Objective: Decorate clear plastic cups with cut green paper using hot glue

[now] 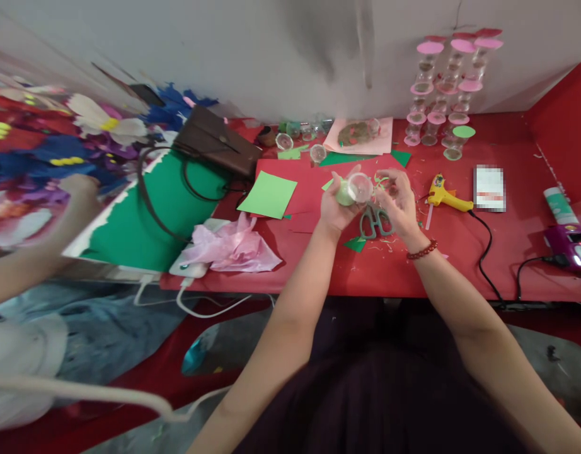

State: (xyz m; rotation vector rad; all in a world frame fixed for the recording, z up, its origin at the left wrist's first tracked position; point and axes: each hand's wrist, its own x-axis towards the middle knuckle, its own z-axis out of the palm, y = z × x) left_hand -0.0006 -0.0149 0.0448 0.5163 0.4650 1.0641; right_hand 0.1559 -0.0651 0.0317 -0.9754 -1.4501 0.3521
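One hand, the left hand (335, 207), holds a clear plastic cup (360, 188) with a light green disc (345, 194) at its 9 o'clock side, above the red desk (517, 233). The right hand (400, 198), at 3 o'clock of this cup, is bent narrow; I cannot tell whether it grips some small piece. Just beside, toward 5 o'clock, lie the grey-handled scissors (376, 221). Farther, a yellow glue gun (448, 195) lies at 3 o'clock, and a light green sheet (268, 195) at 9 o'clock. A pink plastic bag (234, 247) is at 8 o'clock, a brown handbag (219, 144) at 10 o'clock, and cup towers with pink discs (447, 85) stand at 1 o'clock.
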